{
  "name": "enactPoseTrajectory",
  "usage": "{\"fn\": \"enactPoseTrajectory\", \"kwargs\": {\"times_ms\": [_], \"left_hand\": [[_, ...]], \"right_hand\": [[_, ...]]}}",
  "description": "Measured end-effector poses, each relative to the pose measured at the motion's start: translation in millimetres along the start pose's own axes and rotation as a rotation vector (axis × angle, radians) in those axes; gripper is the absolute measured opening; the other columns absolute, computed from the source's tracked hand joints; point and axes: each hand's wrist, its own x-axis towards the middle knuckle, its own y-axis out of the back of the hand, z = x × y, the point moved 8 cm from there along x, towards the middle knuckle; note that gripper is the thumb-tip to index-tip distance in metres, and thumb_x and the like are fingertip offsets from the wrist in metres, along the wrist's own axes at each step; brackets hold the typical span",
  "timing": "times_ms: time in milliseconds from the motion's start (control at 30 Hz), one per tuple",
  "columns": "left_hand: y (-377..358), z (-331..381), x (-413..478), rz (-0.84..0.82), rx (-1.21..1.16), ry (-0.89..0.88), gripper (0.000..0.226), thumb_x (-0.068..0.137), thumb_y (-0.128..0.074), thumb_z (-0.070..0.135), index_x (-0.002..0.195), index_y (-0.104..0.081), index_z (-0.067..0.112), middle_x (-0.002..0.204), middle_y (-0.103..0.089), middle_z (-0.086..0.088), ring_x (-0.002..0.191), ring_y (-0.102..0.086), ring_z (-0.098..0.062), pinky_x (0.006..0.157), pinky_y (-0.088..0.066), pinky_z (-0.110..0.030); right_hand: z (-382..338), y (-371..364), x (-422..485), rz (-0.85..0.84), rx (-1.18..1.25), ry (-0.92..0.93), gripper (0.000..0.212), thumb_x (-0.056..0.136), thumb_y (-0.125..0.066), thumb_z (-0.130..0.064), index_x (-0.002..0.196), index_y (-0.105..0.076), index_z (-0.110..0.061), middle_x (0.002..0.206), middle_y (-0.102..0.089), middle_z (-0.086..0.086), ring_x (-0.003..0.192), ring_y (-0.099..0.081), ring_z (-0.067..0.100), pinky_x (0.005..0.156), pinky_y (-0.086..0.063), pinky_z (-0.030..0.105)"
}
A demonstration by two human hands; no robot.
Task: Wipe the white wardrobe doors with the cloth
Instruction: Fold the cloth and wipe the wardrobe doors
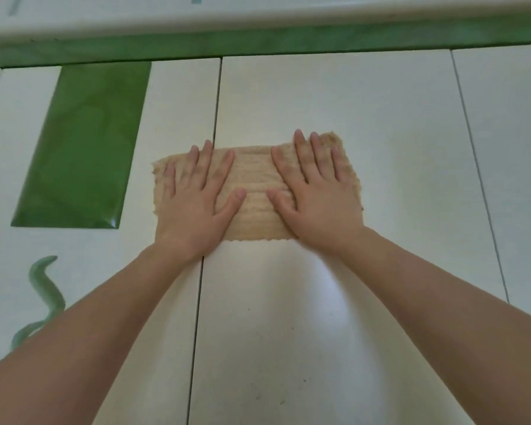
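A beige ribbed cloth lies spread flat against the white wardrobe door, straddling the seam between two door panels. My left hand presses flat on the cloth's left half, fingers spread. On the cloth's right half my right hand presses the same way, palm down. Both thumbs point toward each other over the cloth's middle. The lower part of the door shows small dark specks.
A glossy green rectangular panel is set into the left door. A green curved decoration sits lower left. A green band runs across above the doors, under a white ledge. Another door seam runs at the right.
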Motion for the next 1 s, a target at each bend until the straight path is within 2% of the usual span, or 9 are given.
{"fn": "enactPoseTrajectory", "kwargs": {"times_ms": [133, 333, 533, 667, 767, 867, 1000], "left_hand": [[-13.3, 11.7, -92.5, -0.038, -0.02, 0.024, 0.071, 0.101, -0.017, 0.067, 0.163, 0.0, 0.036, 0.173, 0.009, 0.002, 0.158, 0.014, -0.015, 0.127, 0.007, -0.049], [-33.2, 17.4, -237.2, -0.101, -0.023, 0.081, 0.075, 0.1, -0.022, 0.065, 0.164, -0.012, 0.028, 0.173, 0.0, -0.004, 0.16, 0.002, -0.023, 0.126, -0.001, -0.057], [-59.5, 19.1, -386.0, -0.114, 0.004, 0.193, 0.073, 0.101, -0.023, 0.063, 0.164, -0.012, 0.028, 0.172, -0.01, -0.01, 0.158, -0.011, -0.033, 0.124, -0.009, -0.062], [-75.1, 50.1, -470.6, -0.095, 0.085, 0.168, 0.069, 0.101, -0.028, 0.059, 0.162, -0.017, 0.03, 0.172, -0.011, -0.007, 0.158, -0.014, -0.028, 0.117, -0.022, -0.066], [-81.7, 70.7, -489.5, -0.11, 0.107, 0.157, 0.069, 0.1, -0.03, 0.058, 0.162, -0.018, 0.031, 0.172, -0.011, -0.008, 0.158, -0.013, -0.027, 0.118, -0.021, -0.063], [-83.6, 78.0, -482.3, -0.14, 0.049, 0.146, 0.069, 0.1, -0.031, 0.06, 0.162, -0.019, 0.031, 0.172, -0.011, -0.009, 0.158, -0.014, -0.03, 0.12, -0.018, -0.065], [-76.8, 95.9, -402.0, -0.169, -0.051, -0.006, 0.07, 0.101, -0.034, 0.059, 0.162, -0.019, 0.031, 0.172, -0.012, -0.008, 0.158, -0.015, -0.03, 0.121, -0.017, -0.066]], "right_hand": [[-23.0, -13.6, -82.7, 0.011, 0.05, -0.001, 0.068, 0.104, -0.026, -0.061, 0.165, -0.01, -0.035, 0.174, 0.005, 0.006, 0.16, 0.008, 0.027, 0.129, 0.001, 0.051], [-73.5, -34.1, -214.5, -0.061, 0.073, 0.017, 0.07, 0.104, -0.039, -0.057, 0.165, -0.015, -0.031, 0.173, 0.002, 0.009, 0.16, 0.003, 0.029, 0.129, -0.004, 0.053], [-125.8, -54.3, -327.8, -0.112, 0.092, 0.136, 0.07, 0.099, -0.052, -0.052, 0.162, -0.03, -0.03, 0.172, -0.016, 0.008, 0.159, -0.015, 0.028, 0.128, -0.011, 0.049], [-132.2, -67.1, -408.5, -0.156, 0.056, 0.248, 0.074, 0.089, -0.062, -0.05, 0.157, -0.041, -0.031, 0.169, -0.029, 0.004, 0.156, -0.027, 0.023, 0.126, -0.02, 0.045], [-124.0, -67.6, -438.8, -0.181, 0.055, 0.315, 0.075, 0.085, -0.065, -0.048, 0.155, -0.045, -0.03, 0.167, -0.033, 0.001, 0.155, -0.03, 0.019, 0.124, -0.024, 0.042], [-115.3, -63.9, -438.6, -0.172, 0.058, 0.377, 0.073, 0.086, -0.062, -0.047, 0.155, -0.045, -0.03, 0.167, -0.033, 0.001, 0.156, -0.026, 0.018, 0.123, -0.025, 0.041], [-72.9, -51.5, -385.7, -0.111, 0.076, 0.357, 0.073, 0.091, -0.06, -0.045, 0.158, -0.038, -0.028, 0.169, -0.026, 0.003, 0.158, -0.019, 0.021, 0.126, -0.02, 0.046]]}}
